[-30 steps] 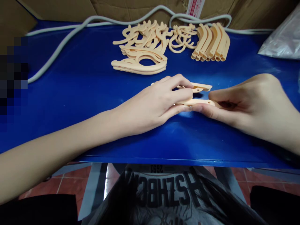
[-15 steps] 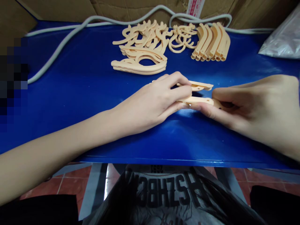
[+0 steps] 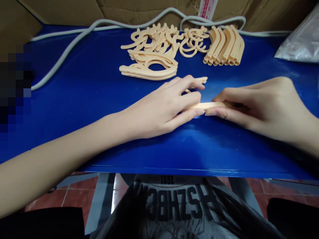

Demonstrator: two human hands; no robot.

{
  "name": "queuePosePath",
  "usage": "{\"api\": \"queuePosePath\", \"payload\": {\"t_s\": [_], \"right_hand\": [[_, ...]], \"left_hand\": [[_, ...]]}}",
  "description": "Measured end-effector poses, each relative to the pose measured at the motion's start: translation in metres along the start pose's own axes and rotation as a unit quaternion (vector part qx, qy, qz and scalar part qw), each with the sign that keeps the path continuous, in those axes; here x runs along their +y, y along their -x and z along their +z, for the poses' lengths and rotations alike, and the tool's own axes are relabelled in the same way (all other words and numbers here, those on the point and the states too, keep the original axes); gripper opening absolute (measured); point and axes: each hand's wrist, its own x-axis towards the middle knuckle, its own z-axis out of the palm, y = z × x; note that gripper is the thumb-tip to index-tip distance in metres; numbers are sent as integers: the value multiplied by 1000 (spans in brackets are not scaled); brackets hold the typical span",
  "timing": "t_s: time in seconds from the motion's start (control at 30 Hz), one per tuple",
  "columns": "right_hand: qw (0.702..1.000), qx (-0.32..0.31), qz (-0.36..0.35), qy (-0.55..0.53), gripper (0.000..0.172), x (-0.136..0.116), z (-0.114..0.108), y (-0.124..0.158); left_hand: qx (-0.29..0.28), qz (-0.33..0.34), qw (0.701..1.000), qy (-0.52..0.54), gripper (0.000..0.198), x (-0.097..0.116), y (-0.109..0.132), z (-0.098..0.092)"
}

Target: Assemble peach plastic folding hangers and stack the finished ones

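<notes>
My left hand (image 3: 176, 104) lies over a pale beige plastic hanger piece (image 3: 208, 105), its fingers and thumb closed around one end. My right hand (image 3: 264, 103) pinches the other end between thumb and fingers, close to the left thumb. Whether the right hand grips a separate piece joined to this one is hidden by its fingers. Just beyond the left fingers, the tip of another beige hanger arm (image 3: 203, 80) sticks out; the left hand covers most of it, so whether it connects to the held piece cannot be seen.
Behind my hands lie stacked folding hanger pieces (image 3: 149, 73), a heap of wavy arms (image 3: 152, 38), loose hooks (image 3: 191, 43) and a row of curved arms (image 3: 224, 46). A white cable (image 3: 64, 53) runs along cardboard (image 3: 139, 11). A plastic bag (image 3: 301, 43) rests at right on the blue table (image 3: 149, 152).
My right hand has shifted slightly left, toward the left hand. The far hanger arm's tip has moved up and left, and less of it shows. My left hand has hardly moved.
</notes>
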Motion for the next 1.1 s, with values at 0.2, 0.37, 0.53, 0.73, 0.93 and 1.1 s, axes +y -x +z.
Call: {"api": "queuePosePath", "payload": {"t_s": [0.2,0.37,0.53,0.73,0.93,1.1], "right_hand": [[998,47,14,37,61,-6,3,3],[995,83,16,50,46,-8,3,4],[992,103,28,61,46,-10,3,5],[993,99,50,43,47,-13,4,4],[996,68,54,4,51,-13,0,2],[996,55,66,16,62,-17,-1,2]], "left_hand": [[2,-11,1000,1,33,-1,1,1],[-6,-12,1000,-3,39,0,0,1],[1,-21,1000,20,37,0,0,0],[-2,-16,1000,21,39,-1,0,-1],[-15,-15,1000,20,40,1,0,-1],[-16,-13,999,32,37,0,2,-1]]}}
